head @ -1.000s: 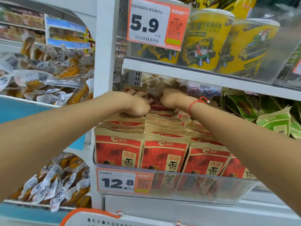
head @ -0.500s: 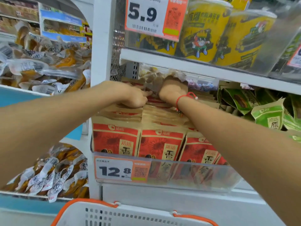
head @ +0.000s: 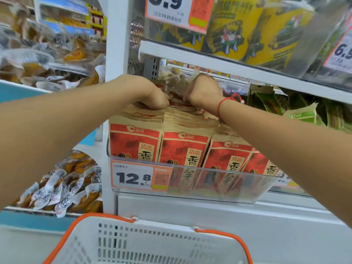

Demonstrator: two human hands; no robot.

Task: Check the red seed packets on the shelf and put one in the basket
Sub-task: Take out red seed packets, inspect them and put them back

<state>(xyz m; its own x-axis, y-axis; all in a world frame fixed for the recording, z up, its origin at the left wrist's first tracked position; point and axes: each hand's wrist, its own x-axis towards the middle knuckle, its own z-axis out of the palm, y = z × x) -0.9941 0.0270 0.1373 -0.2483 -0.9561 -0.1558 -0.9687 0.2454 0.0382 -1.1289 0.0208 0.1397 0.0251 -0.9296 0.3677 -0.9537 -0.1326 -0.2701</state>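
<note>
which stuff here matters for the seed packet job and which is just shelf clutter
Job: red seed packets; white basket; left hand and right hand, both at the back packets.

Clutter: yellow tubs; green packets; 12.8 price tag; clear-wrapped snacks.

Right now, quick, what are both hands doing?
Left hand: fingers curled on the red packets' tops.
Right hand: curled at the back packets; grip hidden.

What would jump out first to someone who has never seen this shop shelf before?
Two bare arms reach in, the left hand and right hand working among the tops of the red seed packets packed in rows at the middle of the shelf. Below them a big orange price tag reads 12.8, and a white basket with orange handles waits at the bottom edge. Yellow tubs line the shelf above.
</note>
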